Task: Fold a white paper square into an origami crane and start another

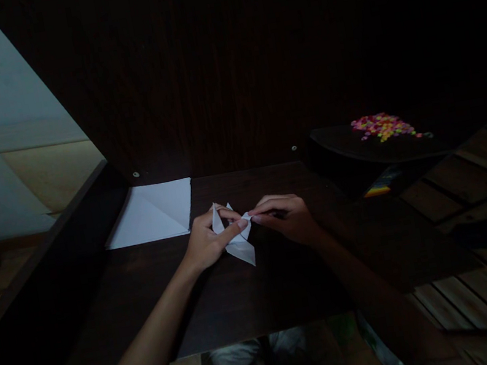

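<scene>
A white folded-paper figure [242, 252], shaped like an origami crane with pointed flaps, is held above the dark desk. My left hand [210, 236] grips its body, thumb on the near side and fingers behind. With thumb and forefinger, my right hand [287, 215] pinches the narrow tip on the figure's right side. One flap points up by my left fingers, and another hangs down toward me. Parts of the folds are hidden behind my left hand. Left of my hands, a stack of white square paper sheets [150, 213] lies on the desk, a diagonal crease across the top one.
The dark wooden desk [255, 305] has a tall back panel [207, 76] and a raised left side board [46, 259]. At the right, a curved shelf [340, 144] bears a heap of small colourful pieces [383, 126]. Wooden slats [475, 168] stand farther right.
</scene>
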Motion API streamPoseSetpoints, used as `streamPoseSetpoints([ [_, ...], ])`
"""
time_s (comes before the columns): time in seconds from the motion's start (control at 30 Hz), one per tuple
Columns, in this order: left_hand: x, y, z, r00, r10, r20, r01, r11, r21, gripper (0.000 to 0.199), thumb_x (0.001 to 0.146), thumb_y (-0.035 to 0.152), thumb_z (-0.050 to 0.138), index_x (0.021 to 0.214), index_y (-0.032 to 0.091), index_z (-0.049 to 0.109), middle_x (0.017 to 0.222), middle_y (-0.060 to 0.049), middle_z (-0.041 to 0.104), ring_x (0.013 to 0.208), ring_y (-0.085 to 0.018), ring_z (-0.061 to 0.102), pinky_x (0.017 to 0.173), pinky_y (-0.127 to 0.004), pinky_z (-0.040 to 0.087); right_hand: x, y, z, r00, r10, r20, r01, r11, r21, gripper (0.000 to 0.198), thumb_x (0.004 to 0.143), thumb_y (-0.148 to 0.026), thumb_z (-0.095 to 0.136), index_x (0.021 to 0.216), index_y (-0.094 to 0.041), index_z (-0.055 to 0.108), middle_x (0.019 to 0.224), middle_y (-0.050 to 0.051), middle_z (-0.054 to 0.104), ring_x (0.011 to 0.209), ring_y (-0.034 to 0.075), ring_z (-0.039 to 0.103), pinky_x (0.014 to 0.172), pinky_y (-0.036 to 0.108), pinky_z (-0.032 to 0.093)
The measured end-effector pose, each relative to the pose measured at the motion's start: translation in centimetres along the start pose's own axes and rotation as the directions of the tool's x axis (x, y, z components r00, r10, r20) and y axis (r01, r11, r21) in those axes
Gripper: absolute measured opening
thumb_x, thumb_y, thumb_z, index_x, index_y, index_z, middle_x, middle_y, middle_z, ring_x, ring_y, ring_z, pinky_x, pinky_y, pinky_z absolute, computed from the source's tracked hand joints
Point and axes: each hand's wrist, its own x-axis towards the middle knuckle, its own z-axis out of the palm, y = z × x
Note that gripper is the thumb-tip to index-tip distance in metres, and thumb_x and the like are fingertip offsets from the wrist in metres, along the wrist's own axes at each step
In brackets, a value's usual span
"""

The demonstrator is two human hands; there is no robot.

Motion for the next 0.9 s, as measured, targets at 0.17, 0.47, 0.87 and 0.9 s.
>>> streamPoseSetpoints([
  [0.17,0.00,0.03,0.39,0.996,-0.059,-0.068,0.054,0.996,-0.068,0.018,0.077,0.035,0.075,0.075,0.017,0.072,0.079,-0.005,0.065,0.076,-0.018,0.060,0.071,-0.030,0.045,0.11,0.07,0.32,1.000,-0.005,-0.028,0.006,1.000,0.014,0.008,0.085,-0.023,0.068,0.089,-0.021,0.075,0.084,0.004,0.074,0.072,0.015,0.067,0.062,0.026,0.050],
  [0.47,-0.08,0.32,0.49,0.999,0.000,-0.036,0.001,0.999,0.034,0.018,0.079,0.037,0.073,0.077,0.019,0.075,0.076,-0.005,0.067,0.076,-0.019,0.059,0.072,-0.032,0.045,-0.14,0.11,0.15,0.997,0.071,-0.007,-0.071,0.995,0.068,0.011,0.086,-0.028,0.067,0.087,-0.020,0.074,0.088,0.006,0.073,0.077,0.016,0.068,0.059,0.024,0.050],
  [0.87,-0.05,0.30,0.40,0.998,0.060,-0.017,-0.058,0.993,0.098,0.017,0.082,0.036,0.072,0.092,0.024,0.079,0.075,-0.004,0.069,0.074,-0.019,0.057,0.072,-0.034,0.044,-0.03,-0.03,0.14,1.000,-0.013,-0.003,0.013,1.000,0.013,0.009,0.082,-0.027,0.072,0.086,-0.020,0.074,0.084,0.004,0.071,0.068,0.013,0.062,0.056,0.025,0.046],
  [0.9,-0.05,0.29,0.40,0.998,0.060,-0.013,-0.059,0.994,0.096,0.016,0.082,0.035,0.072,0.092,0.025,0.078,0.075,-0.004,0.069,0.075,-0.019,0.057,0.073,-0.034,0.044,0.00,-0.08,0.10,1.000,-0.018,0.001,0.018,1.000,0.004,0.009,0.083,-0.027,0.071,0.086,-0.020,0.074,0.084,0.004,0.071,0.069,0.014,0.063,0.058,0.025,0.047],
])
